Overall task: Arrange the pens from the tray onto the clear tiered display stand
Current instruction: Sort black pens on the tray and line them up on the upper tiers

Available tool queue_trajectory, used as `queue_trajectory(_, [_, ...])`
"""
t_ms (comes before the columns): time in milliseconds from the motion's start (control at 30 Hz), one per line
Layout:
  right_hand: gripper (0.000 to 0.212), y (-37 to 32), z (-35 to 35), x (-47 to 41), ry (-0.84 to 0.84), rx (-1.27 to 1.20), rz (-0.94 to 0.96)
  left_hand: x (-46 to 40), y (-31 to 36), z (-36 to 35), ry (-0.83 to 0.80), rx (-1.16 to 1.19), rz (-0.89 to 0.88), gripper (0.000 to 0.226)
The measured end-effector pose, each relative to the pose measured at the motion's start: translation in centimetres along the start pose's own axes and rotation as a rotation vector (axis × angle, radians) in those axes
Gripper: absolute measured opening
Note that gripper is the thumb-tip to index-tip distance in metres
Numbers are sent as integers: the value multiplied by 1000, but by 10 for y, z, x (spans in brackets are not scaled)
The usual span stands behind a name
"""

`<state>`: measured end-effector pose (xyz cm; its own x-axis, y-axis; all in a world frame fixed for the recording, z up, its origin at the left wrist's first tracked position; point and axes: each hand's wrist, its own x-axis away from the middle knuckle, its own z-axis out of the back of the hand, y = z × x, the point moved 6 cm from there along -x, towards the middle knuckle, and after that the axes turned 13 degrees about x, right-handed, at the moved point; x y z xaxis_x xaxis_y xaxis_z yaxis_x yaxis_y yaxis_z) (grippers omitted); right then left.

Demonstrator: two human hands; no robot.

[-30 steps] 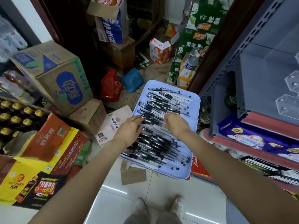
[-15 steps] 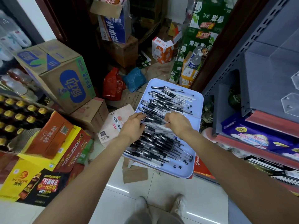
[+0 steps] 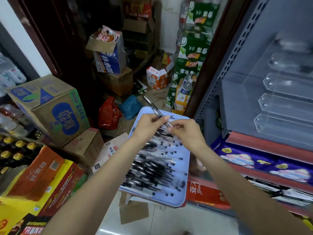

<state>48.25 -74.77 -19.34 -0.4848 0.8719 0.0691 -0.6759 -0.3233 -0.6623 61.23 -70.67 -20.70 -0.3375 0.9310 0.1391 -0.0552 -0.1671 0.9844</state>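
Two hands work above one pale blue tray [image 3: 183, 184] heaped with dozens of black-capped pens [image 3: 152, 168], too many and too overlapped to count. The left hand [image 3: 149, 123] has its grip clamped on one pen [image 3: 156, 111], lifted clear of the heap and tilted, its far end pointing up and away past the tray's far rim. The right hand [image 3: 187, 133] has its fingers curled, their tips touching the near end of that same pen; motion blur hides whether it pinches it. To the right, on a grey shelf [image 3: 237, 92], stands one clear tiered display stand [image 3: 284, 106] showing at least four see-through steps. Several cardboard boxes [image 3: 50, 106] crowd the floor at left.
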Motion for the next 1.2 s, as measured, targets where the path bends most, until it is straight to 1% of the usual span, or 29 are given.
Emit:
queue_trajectory(67, [13, -2, 24, 1, 14, -2, 38, -9, 26, -18, 45, 65, -56, 32])
queue_trajectory(133, [21, 5, 51, 2, 20, 72, 51, -16, 49, -42, 48, 55, -107, 35])
queue_trajectory(167, [24, 13, 69, 1, 52, 120, 38, -19, 61, -55, 48, -21, -147, 33])
queue_trajectory(233, [26, 33, 118, 3, 226, 132, -7, -22, 88, -83, 33, -216, -251, 36])
queue_trajectory(300, [30, 56, 169, 7, 364, -47, -24, -24, 114, -119, -24, -379, -358, 38])
queue_trajectory(367, [34, 77, 213, 8, 361, -289, 42, -27, 134, -160, -110, -500, -450, 34])
queue_trajectory(400, [31, 86, 233, 9, 343, -367, 80, -30, 143, -181, -142, -550, -485, 30])
queue_trajectory(500, [17, 109, 292, 12, 359, -450, 169, -37, 171, -238, -212, -622, -546, 21])
queue_trajectory(567, [15, 126, 325, 9, 382, -465, 210, -42, 192, -266, -192, -629, -598, 19])
queue_trajectory(667, [14, 154, 368, 5, 458, -527, 227, -49, 218, -290, -55, -655, -692, 23])
queue_trajectory(767, [16, 184, 403, -2, 576, -584, 210, -60, 228, -290, 121, -710, -702, 27])
queue_trajectory(833, [17, 204, 421, -10, 605, -589, 184, -69, 227, -292, 154, -728, -667, 30])
queue_trajectory(967, [22, 220, 431, -31, 567, -510, 145, -83, 224, -305, 91, -724, -580, 31])
queue_trajectory(1033, [20, 220, 428, -41, 534, -452, 121, -86, 225, -312, 43, -724, -524, 43])
queue_trajectory(1133, [12, 219, 425, -55, 484, -294, 77, -86, 230, -321, -20, -757, -549, 49])
queue_trajectory(1200, [4, 217, 425, -61, 466, -129, 66, -87, 233, -322, -31, -694, -580, 47])
